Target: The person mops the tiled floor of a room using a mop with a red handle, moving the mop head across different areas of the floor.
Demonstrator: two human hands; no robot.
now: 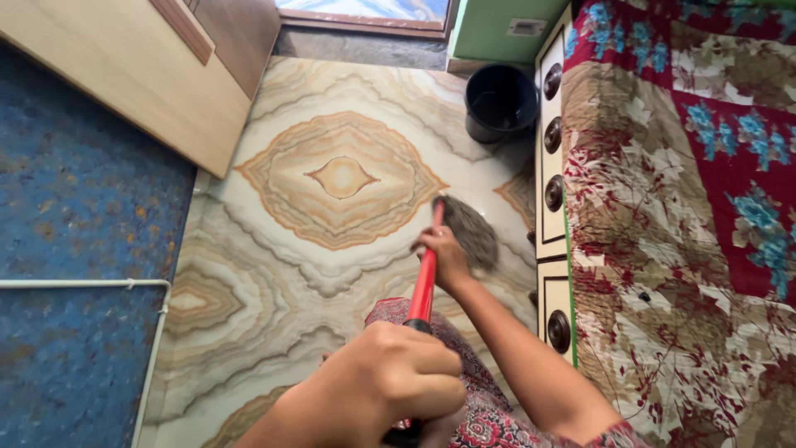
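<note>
Mop [464, 228] with red handle [424, 282] and grey stringy head, gripped in both hands over marble-patterned floor [332, 178]. Left hand [390, 386] clamped round the upper end of the handle, fingers curled fully shut, knuckles up, close to the body. Right hand [444, 257] further down the shaft, closed on it just behind the mop head, wrist bent down, forearm stretched forward and across. Head lay just beyond the right hand, flat on the floor, beside the white bed base with round dark knobs [553, 192]. Judged light overall, shaft stiff and smooth, maybe slippery if wet; head soft, floppy, likely heavier when soaked. Best taken with two hands spread along the shaft, as here: low hand to steer and press, high hand to push. Dark bucket [500, 101] well ahead of the right hand, near the wall. Floral bedcover [680, 232] to the right of both hands, blue mat [75, 249] well off to the left, wooden cabinet [166, 75] beyond it.
</note>
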